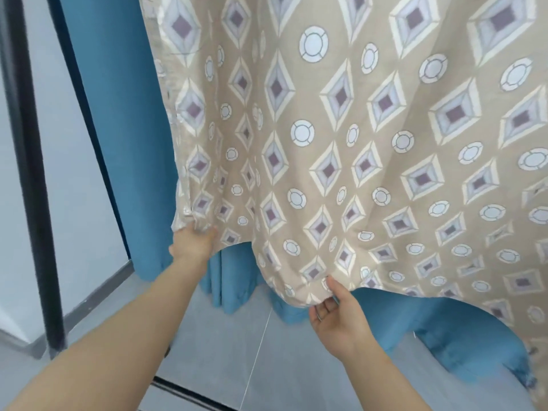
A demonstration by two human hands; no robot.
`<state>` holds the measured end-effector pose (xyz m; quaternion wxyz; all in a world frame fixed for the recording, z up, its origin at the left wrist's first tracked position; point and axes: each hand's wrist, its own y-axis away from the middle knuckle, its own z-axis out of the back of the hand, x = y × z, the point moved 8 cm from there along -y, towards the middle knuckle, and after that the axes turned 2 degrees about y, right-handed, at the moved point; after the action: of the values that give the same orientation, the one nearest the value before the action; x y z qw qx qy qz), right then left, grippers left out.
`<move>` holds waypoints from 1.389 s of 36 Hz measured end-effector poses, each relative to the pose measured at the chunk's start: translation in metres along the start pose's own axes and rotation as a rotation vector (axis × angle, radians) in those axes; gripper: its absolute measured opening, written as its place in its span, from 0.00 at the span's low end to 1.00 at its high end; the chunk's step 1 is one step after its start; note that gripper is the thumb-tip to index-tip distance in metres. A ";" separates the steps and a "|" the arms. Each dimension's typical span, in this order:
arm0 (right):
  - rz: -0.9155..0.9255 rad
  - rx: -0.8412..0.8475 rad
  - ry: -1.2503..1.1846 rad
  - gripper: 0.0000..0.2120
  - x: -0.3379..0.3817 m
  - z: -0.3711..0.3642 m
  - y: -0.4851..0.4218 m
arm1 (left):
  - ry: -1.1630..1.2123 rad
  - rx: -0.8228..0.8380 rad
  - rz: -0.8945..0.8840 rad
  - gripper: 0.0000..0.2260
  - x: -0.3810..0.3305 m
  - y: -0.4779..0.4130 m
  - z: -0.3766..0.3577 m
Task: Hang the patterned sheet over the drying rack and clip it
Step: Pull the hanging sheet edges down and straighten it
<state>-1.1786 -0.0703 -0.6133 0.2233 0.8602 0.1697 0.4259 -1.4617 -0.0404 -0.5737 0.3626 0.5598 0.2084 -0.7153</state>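
The patterned sheet (341,137), beige with diamonds and circles, hangs down in front of me and fills most of the view. Its top and whatever carries it are out of frame. My left hand (194,243) grips the sheet's lower left corner, fingers closed on the fabric. My right hand (335,314) holds the bottom hem further right, thumb on the front and fingers curled under the edge. The hem sags between and beyond the two hands. No clip is visible.
A blue curtain (118,120) hangs behind the sheet and pools on the grey tiled floor (267,366). A black upright pole (32,173) stands at the left beside a white wall. A dark floor track (189,391) runs near my feet.
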 end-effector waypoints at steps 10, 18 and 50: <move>0.011 -0.122 0.068 0.05 -0.002 0.007 -0.022 | 0.726 -0.199 0.124 0.20 0.020 -0.030 0.035; -0.060 -0.006 0.029 0.11 -0.012 0.005 -0.020 | 0.503 0.186 0.170 0.19 0.031 0.046 -0.038; 0.040 -0.211 0.366 0.03 0.325 0.010 0.243 | 0.066 0.761 0.096 0.07 -0.348 0.362 -0.106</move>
<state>-0.9574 -0.1205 -0.2772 0.2688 0.7435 0.1446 0.5949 -1.0823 -0.1022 -0.2331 0.1549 0.6864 -0.0867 -0.7052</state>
